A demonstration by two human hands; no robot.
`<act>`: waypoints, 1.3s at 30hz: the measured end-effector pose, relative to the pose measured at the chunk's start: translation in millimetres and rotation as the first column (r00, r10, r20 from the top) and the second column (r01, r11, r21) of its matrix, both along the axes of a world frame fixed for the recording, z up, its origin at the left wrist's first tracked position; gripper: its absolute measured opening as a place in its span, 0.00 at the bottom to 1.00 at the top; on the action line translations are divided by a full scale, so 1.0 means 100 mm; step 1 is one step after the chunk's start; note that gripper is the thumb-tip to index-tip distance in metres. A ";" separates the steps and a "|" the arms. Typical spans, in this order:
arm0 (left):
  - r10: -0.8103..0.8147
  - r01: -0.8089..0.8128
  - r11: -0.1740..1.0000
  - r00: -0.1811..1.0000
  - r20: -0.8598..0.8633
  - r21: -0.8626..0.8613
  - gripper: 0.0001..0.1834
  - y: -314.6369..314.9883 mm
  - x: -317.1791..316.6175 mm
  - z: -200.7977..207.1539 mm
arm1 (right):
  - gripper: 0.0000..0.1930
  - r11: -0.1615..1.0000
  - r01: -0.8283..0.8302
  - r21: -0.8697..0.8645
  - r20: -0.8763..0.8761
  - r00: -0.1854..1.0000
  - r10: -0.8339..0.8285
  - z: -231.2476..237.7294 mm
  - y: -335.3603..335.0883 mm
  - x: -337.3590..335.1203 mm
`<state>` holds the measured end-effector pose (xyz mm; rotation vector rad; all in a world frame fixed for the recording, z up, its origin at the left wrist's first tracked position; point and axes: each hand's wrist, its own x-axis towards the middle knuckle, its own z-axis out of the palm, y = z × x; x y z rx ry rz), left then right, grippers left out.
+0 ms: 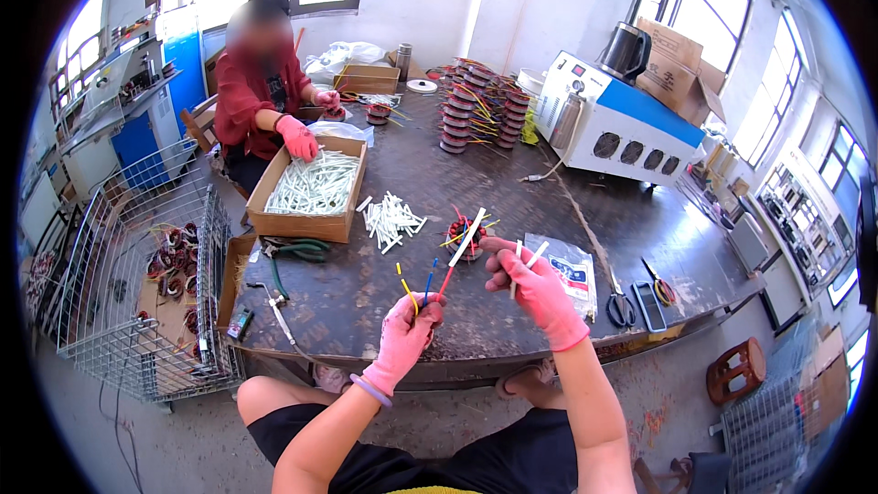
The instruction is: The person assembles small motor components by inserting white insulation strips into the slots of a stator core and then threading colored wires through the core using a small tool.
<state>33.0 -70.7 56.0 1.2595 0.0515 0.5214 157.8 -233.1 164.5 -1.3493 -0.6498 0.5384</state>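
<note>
My left hand [402, 338], in a pink glove, is closed on several coloured wires that stick up from the fingers: a yellow wire [407, 288], a blue wire [429, 280] and a red wire [445, 284]. A white sleeve [467, 236] sits over the upper part of the red wire. My right hand [541, 297], gloved too, grips a few white sleeves [538, 254] between its fingers, just right of the wires. Behind the hands a small wound coil [471, 242] with coloured leads rests on the table; where the held wires lead is hidden.
Loose white sleeves [393, 220] lie beside a carton [352, 220] full of them, where a co-worker's gloved hand [298, 139] reaches. Stacked coils [459, 117] stand farther back. Pliers [297, 249], a torch-like tool [277, 309], scissors [621, 309] and a phone [649, 306] lie along the near edge.
</note>
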 end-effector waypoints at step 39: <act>0.074 -0.073 0.997 0.996 -0.053 0.019 0.12 0.23 -0.07 0.24 | 0.12 0.907 0.208 -0.365 0.786 0.591 0.181 -0.74 0.38 -0.36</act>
